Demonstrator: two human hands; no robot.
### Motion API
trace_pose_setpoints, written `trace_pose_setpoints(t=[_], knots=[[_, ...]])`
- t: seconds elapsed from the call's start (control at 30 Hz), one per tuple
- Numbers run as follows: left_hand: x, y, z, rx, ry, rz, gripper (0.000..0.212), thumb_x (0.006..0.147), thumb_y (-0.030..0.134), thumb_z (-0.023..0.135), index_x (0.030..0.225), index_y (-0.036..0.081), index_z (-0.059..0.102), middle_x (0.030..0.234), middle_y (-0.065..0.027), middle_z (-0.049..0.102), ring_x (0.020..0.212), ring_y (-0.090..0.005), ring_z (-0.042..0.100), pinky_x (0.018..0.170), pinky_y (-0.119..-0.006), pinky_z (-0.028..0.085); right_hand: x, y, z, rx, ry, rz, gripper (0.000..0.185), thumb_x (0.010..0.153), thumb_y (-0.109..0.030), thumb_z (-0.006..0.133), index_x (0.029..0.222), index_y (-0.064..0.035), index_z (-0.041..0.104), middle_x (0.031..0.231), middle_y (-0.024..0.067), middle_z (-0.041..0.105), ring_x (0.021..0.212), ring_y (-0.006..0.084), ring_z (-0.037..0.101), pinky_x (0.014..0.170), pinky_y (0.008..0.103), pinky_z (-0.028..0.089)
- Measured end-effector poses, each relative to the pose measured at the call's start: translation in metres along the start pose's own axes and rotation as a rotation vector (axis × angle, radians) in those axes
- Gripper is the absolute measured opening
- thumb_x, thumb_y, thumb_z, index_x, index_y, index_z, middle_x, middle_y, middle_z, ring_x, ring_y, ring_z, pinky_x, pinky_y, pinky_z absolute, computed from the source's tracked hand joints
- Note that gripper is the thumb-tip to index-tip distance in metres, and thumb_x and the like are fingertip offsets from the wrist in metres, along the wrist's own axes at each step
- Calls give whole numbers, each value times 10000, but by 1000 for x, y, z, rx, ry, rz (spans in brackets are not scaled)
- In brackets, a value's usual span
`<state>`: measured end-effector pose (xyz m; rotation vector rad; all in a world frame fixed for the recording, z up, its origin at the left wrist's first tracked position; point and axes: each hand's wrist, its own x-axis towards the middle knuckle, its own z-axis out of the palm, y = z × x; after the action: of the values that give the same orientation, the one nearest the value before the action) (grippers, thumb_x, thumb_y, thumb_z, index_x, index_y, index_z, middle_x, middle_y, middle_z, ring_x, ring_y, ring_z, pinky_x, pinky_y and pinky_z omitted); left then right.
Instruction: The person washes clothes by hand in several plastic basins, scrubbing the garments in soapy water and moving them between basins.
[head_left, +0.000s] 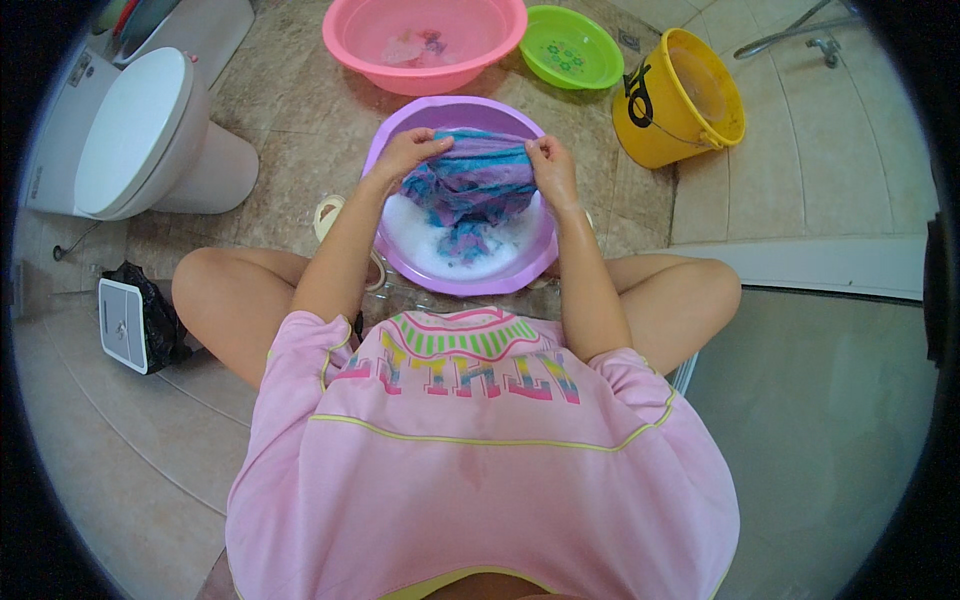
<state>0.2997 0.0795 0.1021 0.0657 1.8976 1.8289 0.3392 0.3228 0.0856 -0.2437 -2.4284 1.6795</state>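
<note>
Between my two hands a wet blue and purple cloth (472, 180) is stretched over a purple plastic basin (514, 283). My left hand (409, 154) pinches its upper left edge, and my right hand (553, 166) grips the upper right edge. The cloth's lower end hangs down into white soap suds (420, 236) in the basin. The basin stands on the floor between my bent legs. How much water lies under the foam is hidden.
Beyond the basin stand a pink tub (360, 52) holding water and some cloth, a green bowl (574, 34) and a yellow bucket (652, 135) of liquid. A toilet (142, 135) and a lidded bin (124, 322) with a black bag are at the left. A shower hose (787, 31) hangs upper right.
</note>
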Motion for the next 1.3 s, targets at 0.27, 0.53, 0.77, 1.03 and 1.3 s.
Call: trace_pose_setpoints(t=[0.27, 0.53, 0.77, 1.03, 1.3], knots=[[11, -10, -15, -90, 77, -98, 298, 759, 291, 626, 945, 70, 552, 837, -38, 574, 725, -119, 509, 626, -243, 391, -8, 15, 3, -45, -303, 297, 309, 800, -309, 555, 708, -16, 525, 595, 41, 500, 578, 121, 456, 523, 302, 376], [6, -30, -21, 666, 6, -19, 487, 744, 364, 622, 1054, 6, 508, 977, -158, 571, 905, -256, 535, 764, -357, 418, -3, 6, 1, -172, 161, -66, 263, 764, -272, 599, 686, -36, 513, 588, 86, 510, 541, 197, 471, 532, 319, 387], [8, -10, -44, 703, -241, 145, 213, 763, 256, 620, 827, 65, 550, 755, -12, 545, 689, -106, 507, 611, -239, 424, 18, 37, -25, 28, 537, -20, 262, 743, -253, 635, 694, -28, 510, 616, 74, 510, 560, 182, 458, 556, 302, 389], [-1, 25, -5, -182, 94, 36, 167, 843, 242, 520, 895, 84, 502, 820, 2, 510, 736, -92, 487, 622, -238, 434, -4, 19, 13, 55, 208, 5, 244, 687, -224, 669, 774, -20, 565, 669, 69, 554, 638, 160, 522, 632, 276, 424], [-20, 87, 22, -769, -118, 108, 144, 837, 156, 509, 923, 41, 516, 809, -60, 566, 725, -151, 562, 669, -297, 491, -66, 53, 79, -297, -403, 192, 688, 624, -314, 729, 1134, 63, 460, 1062, 181, 547, 982, 277, 522, 877, 317, 373]])
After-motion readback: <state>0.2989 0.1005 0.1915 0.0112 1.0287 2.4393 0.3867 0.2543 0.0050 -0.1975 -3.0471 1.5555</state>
